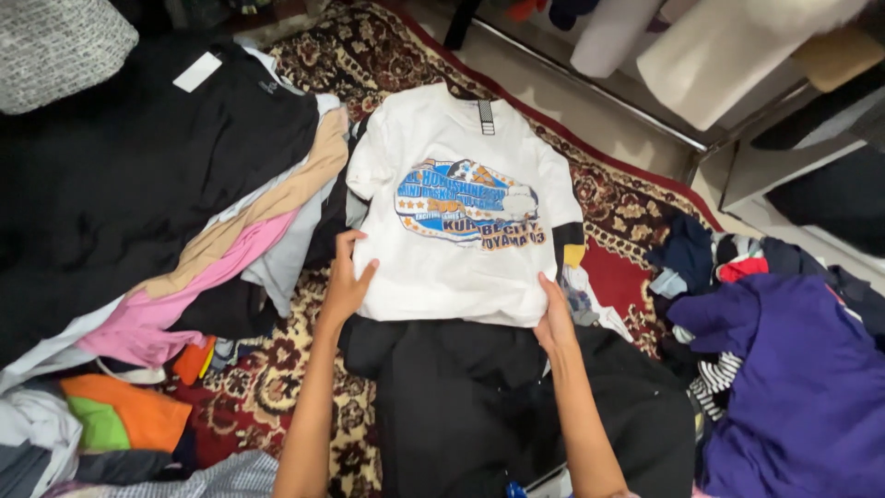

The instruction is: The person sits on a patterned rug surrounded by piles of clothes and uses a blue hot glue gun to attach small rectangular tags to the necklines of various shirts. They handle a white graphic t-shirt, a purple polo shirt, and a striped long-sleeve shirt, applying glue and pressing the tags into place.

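Note:
A white T-shirt [458,166] with a blue and orange printed graphic lies face up, spread flat on a patterned carpet. My left hand [346,281] grips its lower left hem, with fingers curled over the cloth. My right hand [556,318] holds the lower right hem. Just below the shirt a black garment [479,397] lies flat between my forearms, and the white shirt's lower edge rests on it.
A dark red patterned carpet [636,212] covers the floor. A stack of flat garments, black, tan and pink [184,184], lies at left, with orange and green pieces [120,420] below it. A heap with a purple garment [793,378] sits at right. Clothes hang above a metal rail [590,92] at the back.

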